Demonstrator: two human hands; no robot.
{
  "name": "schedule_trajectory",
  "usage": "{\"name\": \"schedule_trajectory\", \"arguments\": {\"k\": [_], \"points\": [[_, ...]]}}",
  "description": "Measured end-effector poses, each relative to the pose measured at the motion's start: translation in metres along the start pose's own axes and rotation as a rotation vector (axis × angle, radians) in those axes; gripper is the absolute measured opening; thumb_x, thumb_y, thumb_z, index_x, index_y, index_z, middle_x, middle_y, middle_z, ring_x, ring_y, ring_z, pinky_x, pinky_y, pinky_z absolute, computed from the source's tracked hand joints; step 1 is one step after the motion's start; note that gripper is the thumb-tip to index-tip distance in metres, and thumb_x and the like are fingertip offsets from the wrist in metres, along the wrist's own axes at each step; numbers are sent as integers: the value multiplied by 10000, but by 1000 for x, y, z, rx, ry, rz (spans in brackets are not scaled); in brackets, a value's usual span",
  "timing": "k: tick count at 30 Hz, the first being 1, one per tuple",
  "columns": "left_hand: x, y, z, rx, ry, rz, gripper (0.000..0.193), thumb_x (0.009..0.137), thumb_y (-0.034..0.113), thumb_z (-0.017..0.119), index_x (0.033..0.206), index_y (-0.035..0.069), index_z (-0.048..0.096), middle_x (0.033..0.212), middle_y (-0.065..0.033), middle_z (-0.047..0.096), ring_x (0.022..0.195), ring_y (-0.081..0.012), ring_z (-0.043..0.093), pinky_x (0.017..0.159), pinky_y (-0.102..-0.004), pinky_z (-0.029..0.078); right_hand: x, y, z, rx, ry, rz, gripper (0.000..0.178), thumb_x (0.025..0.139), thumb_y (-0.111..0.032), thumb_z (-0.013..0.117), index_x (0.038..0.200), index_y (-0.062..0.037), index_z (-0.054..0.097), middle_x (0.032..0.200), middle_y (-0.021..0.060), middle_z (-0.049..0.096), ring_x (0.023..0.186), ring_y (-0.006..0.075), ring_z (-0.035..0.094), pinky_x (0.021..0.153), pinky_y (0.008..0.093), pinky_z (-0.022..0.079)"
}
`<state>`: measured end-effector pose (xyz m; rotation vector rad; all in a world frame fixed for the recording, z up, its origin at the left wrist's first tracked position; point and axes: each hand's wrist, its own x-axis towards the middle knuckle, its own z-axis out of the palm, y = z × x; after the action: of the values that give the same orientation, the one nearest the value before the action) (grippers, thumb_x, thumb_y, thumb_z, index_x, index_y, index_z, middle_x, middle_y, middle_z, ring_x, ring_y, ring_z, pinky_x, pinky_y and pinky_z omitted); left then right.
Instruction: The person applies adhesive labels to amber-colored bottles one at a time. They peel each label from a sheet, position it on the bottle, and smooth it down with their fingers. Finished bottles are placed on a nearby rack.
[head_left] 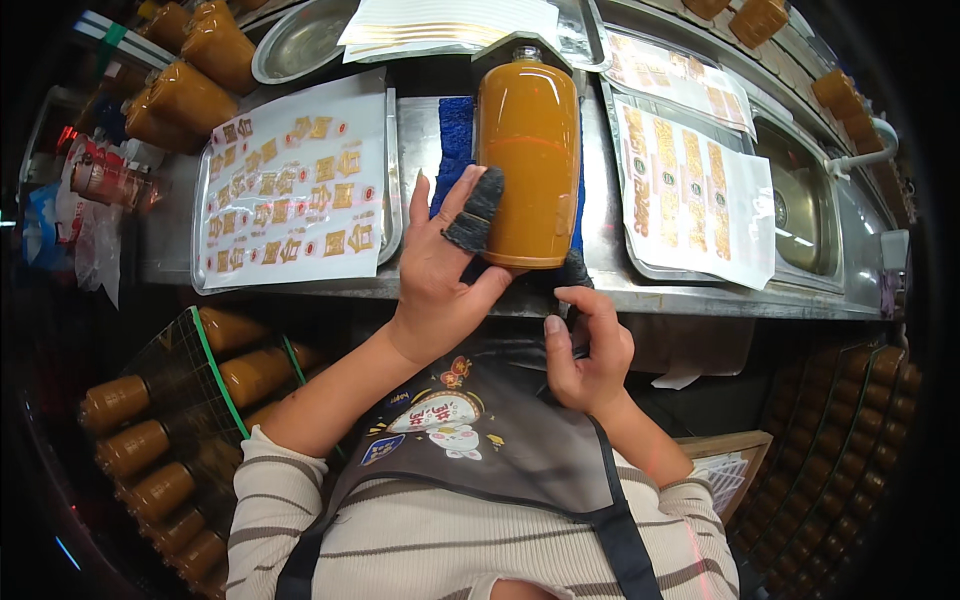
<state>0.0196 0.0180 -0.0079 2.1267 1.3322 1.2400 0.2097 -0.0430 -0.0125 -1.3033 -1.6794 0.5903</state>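
Observation:
A large glazed orange-brown bottle (530, 165) with a bare threaded neck lies on a blue cloth (456, 135), its neck in a grey holder (487, 62) at the far end. My left hand (440, 255) rests against the bottle's lower left side, with black wrapping on its fingers and the thumb by the base. Just below the base, my right hand (592, 350) is apart from the bottle, thumb and forefinger bent with a gap between them. A black-wrapped fingertip of it seems to reach near the base's right corner. Nothing shows in that hand.
Sheets of gold stickers lie on a left tray (392, 215) and a right tray (650, 268). A metal sink (790, 240) with a tap (870, 150) is at the right. Similar bottles (195, 100) stand at upper left; more fill racks below on both sides. An oval metal dish (300, 45) sits behind.

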Motion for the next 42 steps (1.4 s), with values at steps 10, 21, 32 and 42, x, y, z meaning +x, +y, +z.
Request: {"name": "schedule_trajectory", "arguments": {"k": [10,21,32,42], "points": [[13,3,5,140,33,228,818,658,26,811,1427,8,534,1420,-198,580,1327,-329,562,1190,-586,230,21,-9,-9,-279,-159,-400,350,723,-18,717,1068,-56,676,646,41,533,476,218,532,466,367,405],[5,0,-6,169,-98,86,1003,739,270,851,1544,-11,322,1558,-238,409,1454,-373,395,1202,-613,128,85,-29,-31,234,-490,-262,141,868,-101,677,980,-19,654,777,93,676,579,239,651,523,332,493],[6,-10,0,-91,-166,-186,1080,717,182,902,1547,-76,261,1528,-252,433,1412,-414,417,1207,-470,249,298,229,-151,-764,154,295,236,809,-258,723,999,-127,771,999,135,716,955,335,686,847,434,531],[-2,-13,-2,-116,-204,-272,1112,692,184,903,1550,-83,248,1539,-268,411,1393,-461,421,1189,-514,267,389,265,-155,-797,-149,360,271,753,-255,770,1005,-159,795,976,97,742,947,292,701,832,392,546]]}}
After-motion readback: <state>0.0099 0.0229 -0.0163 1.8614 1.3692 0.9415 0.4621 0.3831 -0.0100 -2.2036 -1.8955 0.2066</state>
